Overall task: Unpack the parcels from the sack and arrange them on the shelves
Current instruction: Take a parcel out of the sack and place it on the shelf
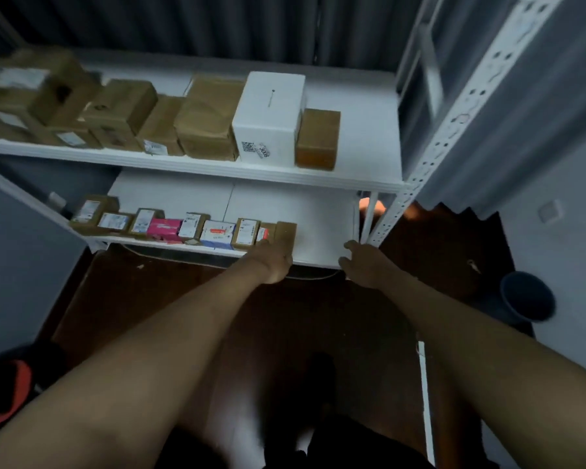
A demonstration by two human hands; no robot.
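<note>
Shelving of white metal fills the far half of the view, two levels visible. Upper shelf carries a row of brown cardboard parcels from the left edge, a paper-wrapped parcel, then a tall white box with a printed code on its near face, and just right of it a small brown box. Right end of that shelf bare. Lower shelf holds a line of small labelled parcels along its near edge, among them a pink one and a white-and-blue one. Rightmost in the line is a plain brown parcel. Left hand reaches to this parcel, fingers against its near side; the blur hides whether the grip closes round it or only presses, cannot tell. Right hand lies at the near right corner of the lower shelf, thumb and fingers spread loosely, grip open, holding nothing, close to the perforated white upright. Floor below is dark wood. A dark round bin stands on the floor at right, well apart from the shelving. A black and red item shows at the near left edge, too dim to identify. No sack can be made out.
</note>
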